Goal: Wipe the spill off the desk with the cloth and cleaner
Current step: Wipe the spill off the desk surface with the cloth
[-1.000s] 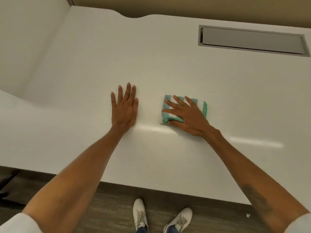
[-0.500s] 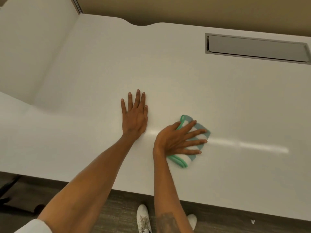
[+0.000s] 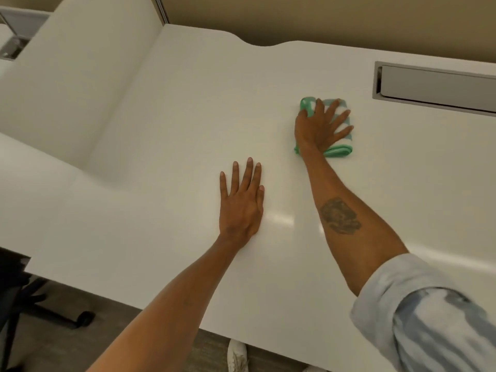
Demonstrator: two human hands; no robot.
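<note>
A folded green cloth (image 3: 338,151) lies on the white desk (image 3: 161,130), right of centre and towards the back. My right hand (image 3: 319,127) presses flat on it with fingers spread and straight, covering most of it. My left hand (image 3: 241,200) rests flat on the bare desk, nearer to me and left of the cloth, fingers straight. No spill shows on the surface, and no cleaner bottle is in view.
A grey recessed cable flap (image 3: 434,87) is set into the desk at the back right, just right of the cloth. A white partition (image 3: 80,76) borders the desk's left side. A chair base with castor (image 3: 83,318) stands on the floor at lower left.
My right hand has slid the cloth away from me, from beside my left hand towards the back of the desk near the flap. My left hand stays planted.
</note>
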